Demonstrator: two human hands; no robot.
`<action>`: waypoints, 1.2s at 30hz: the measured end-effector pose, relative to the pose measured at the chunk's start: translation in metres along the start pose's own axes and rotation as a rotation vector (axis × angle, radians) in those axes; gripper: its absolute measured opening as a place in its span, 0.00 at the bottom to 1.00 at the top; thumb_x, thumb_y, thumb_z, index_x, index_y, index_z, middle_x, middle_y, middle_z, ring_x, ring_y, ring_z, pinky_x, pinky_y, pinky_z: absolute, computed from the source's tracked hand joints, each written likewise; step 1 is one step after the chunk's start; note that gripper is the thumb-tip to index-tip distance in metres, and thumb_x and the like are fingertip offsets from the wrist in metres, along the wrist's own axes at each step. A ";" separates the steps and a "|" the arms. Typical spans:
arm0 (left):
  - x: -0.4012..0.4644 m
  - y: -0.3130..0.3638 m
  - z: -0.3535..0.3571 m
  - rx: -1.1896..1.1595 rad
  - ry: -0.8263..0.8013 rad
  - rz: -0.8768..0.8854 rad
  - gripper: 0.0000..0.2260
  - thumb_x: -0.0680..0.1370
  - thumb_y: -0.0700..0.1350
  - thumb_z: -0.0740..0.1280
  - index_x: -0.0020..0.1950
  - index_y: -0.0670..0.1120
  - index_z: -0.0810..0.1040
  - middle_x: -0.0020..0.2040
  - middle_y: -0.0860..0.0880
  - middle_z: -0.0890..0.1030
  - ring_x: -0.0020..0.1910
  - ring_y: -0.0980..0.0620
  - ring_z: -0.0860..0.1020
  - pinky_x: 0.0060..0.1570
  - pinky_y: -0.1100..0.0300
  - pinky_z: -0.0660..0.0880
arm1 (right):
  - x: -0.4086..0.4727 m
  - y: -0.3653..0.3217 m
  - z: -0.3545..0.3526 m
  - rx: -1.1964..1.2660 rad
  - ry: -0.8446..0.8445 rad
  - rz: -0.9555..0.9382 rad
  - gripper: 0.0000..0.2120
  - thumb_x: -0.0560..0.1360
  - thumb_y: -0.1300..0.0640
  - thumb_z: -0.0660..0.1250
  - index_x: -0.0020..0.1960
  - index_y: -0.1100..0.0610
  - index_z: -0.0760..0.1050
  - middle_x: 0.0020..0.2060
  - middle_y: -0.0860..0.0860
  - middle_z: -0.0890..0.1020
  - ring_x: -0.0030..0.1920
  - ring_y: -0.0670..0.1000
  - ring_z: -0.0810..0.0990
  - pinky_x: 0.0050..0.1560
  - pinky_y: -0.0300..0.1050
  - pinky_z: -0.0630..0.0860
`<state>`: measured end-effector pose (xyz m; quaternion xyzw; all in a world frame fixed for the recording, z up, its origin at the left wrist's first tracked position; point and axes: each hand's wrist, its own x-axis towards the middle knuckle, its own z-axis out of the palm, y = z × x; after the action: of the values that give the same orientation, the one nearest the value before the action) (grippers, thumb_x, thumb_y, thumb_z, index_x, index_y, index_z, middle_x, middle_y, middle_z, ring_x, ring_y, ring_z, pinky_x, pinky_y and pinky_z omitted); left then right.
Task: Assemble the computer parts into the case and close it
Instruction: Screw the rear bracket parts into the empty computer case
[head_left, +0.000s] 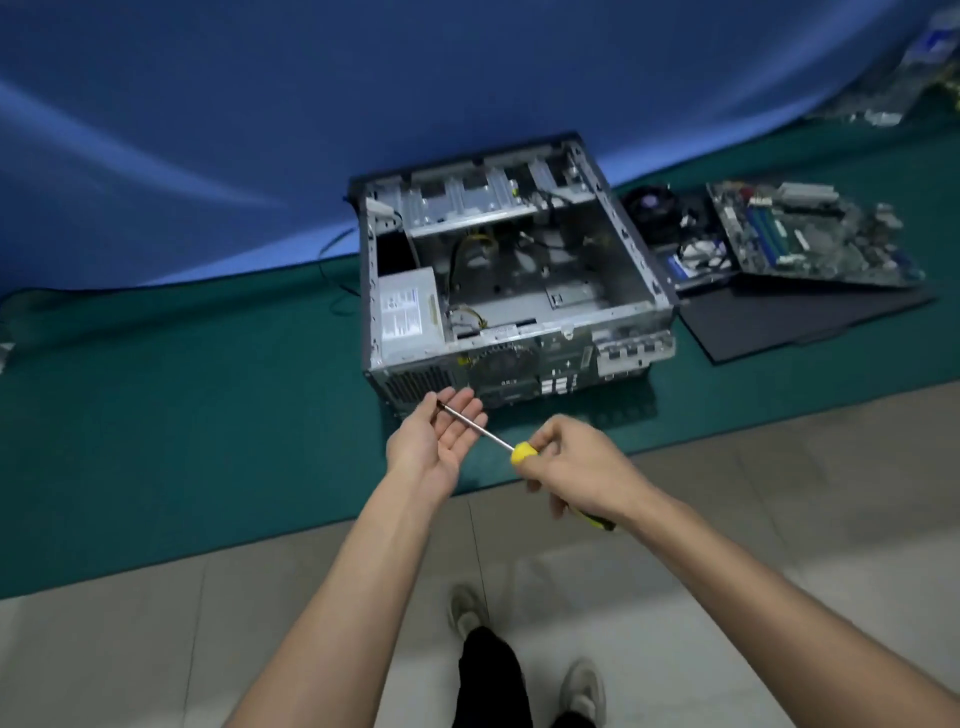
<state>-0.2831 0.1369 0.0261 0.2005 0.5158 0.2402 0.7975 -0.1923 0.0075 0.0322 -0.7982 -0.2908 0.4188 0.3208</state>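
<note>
Here we hold a screwdriver (498, 441) at the frame's centre: our right hand (576, 467) is curled round its yellow handle, while our left hand (441, 441) lies palm up with fingers relaxed, the metal shaft resting across them. Just above the hands, the open computer case (514, 280) sits on a green mat (182, 415), its power supply (410, 314) in the near left corner. At the right, a motherboard (810, 234) rests against a black side panel (800, 317).
</note>
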 end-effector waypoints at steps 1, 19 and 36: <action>0.006 -0.003 -0.003 0.008 0.017 -0.002 0.11 0.82 0.43 0.58 0.45 0.40 0.74 0.42 0.42 0.82 0.37 0.48 0.81 0.32 0.57 0.78 | 0.003 0.005 0.005 0.047 0.022 0.025 0.08 0.72 0.53 0.68 0.45 0.54 0.71 0.35 0.49 0.84 0.24 0.49 0.79 0.31 0.41 0.74; 0.086 -0.036 -0.032 0.268 0.124 -0.156 0.08 0.82 0.42 0.58 0.48 0.41 0.74 0.51 0.42 0.80 0.37 0.50 0.81 0.30 0.59 0.80 | 0.035 0.066 0.093 0.390 0.163 0.272 0.09 0.73 0.55 0.71 0.39 0.49 0.71 0.38 0.50 0.82 0.25 0.47 0.78 0.25 0.36 0.69; 0.120 -0.028 -0.026 0.412 0.060 -0.186 0.09 0.81 0.39 0.58 0.44 0.42 0.75 0.51 0.42 0.80 0.31 0.53 0.82 0.32 0.60 0.80 | 0.051 0.053 0.115 0.460 0.228 0.350 0.10 0.76 0.50 0.66 0.49 0.57 0.74 0.43 0.53 0.82 0.41 0.57 0.82 0.48 0.54 0.79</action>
<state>-0.2601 0.1868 -0.0868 0.3035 0.5936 0.0612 0.7428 -0.2557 0.0427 -0.0840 -0.7844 -0.0087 0.4303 0.4467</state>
